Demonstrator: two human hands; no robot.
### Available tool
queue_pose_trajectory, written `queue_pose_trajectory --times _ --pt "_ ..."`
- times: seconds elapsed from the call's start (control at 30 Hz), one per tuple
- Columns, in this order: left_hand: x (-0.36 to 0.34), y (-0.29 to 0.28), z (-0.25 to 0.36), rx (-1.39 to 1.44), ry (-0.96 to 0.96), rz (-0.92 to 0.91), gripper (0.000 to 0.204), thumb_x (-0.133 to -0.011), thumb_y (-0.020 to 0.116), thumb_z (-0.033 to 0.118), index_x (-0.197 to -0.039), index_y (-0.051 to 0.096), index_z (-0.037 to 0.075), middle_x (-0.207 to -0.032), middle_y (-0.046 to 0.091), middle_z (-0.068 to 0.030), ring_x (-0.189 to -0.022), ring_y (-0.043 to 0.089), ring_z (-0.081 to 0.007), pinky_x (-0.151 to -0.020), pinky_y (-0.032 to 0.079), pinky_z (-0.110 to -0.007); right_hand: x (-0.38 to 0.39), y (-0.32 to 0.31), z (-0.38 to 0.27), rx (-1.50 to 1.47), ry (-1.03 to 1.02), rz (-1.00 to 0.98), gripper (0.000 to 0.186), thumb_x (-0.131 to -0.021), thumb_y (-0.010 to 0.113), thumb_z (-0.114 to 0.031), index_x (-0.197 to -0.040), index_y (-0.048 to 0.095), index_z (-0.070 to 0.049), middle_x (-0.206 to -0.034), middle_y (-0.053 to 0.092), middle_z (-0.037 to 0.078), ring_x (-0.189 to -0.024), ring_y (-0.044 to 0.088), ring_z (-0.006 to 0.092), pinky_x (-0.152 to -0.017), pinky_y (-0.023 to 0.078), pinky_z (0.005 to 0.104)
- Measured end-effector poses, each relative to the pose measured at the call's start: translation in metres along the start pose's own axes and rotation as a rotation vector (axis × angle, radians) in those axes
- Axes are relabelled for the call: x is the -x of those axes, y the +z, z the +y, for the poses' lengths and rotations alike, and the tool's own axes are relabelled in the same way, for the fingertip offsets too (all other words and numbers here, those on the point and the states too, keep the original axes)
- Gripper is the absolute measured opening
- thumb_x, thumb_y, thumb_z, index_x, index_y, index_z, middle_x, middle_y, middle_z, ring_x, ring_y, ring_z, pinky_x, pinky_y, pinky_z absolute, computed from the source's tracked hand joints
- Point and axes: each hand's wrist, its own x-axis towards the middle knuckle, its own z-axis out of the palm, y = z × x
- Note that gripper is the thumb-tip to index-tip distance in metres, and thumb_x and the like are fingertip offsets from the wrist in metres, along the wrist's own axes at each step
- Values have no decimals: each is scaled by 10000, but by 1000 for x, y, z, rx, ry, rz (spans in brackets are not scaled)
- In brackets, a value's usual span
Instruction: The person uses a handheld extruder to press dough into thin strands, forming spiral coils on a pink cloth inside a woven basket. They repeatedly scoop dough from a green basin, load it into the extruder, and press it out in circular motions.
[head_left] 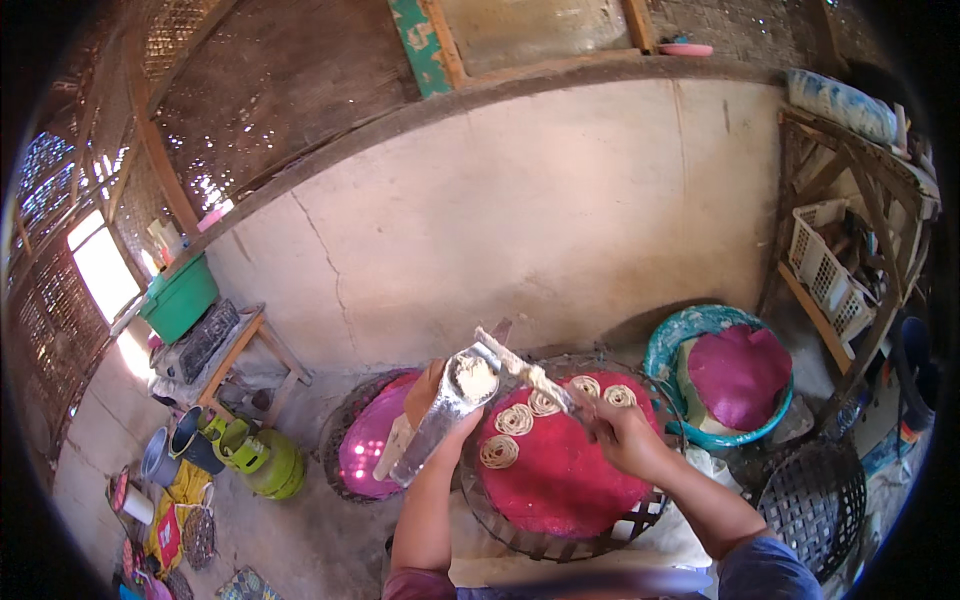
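Note:
My left hand point(424, 396) is wrapped round a metal dough press point(430, 440), tilted so that its open round mouth faces up. Pale dough point(475, 377) fills that mouth. My right hand point(628, 440) grips a dough-smeared stick point(540, 381), whose far end reaches across beside the mouth of the press. Below both hands lies a round red sheet point(570, 475) on a dark woven tray point(520, 543). Several coiled strands of dough point(514, 420) rest along the sheet's far and left parts.
A teal basin point(660, 345) with a purple sheet point(740, 375) stands right of the tray. Another tray with a pink sheet point(375, 445) is on the left. Farther left are a green gas cylinder point(272, 465) and a small wooden table point(245, 350). A wooden rack point(850, 165) stands right.

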Motion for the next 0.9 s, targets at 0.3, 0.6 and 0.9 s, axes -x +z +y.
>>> queue_pose_trajectory --times 0.3,0.6,0.9 --pt "-13 9 21 159 -216 -64 363 -759 757 260 -1034 636 56 -967 676 -133 -871 660 -262 -778 520 -366 32 0 11 -102 27 -82 466 -877 570 -17 -1338 516 -66 -973 661 247 -789 678 261 -709 526 357" --pt "17 -46 -57 -39 200 502 291 -874 664 115 -1110 595 -41 -1066 652 -143 -992 616 -227 -879 494 -363 94 -133 197 1237 795 -350 276 -869 566 -261 -1053 696 -101 -911 704 143 -822 683 295 -694 522 451" --pt "24 -27 3 2144 -265 58 164 -807 519 163 -935 514 61 -809 491 -36 -706 486 -128 -565 422 -310 43 -46 44 -706 304 -518 962 -839 350 -756 -1447 328 -11 -1446 408 198 -1376 330 312 -1133 241 446"
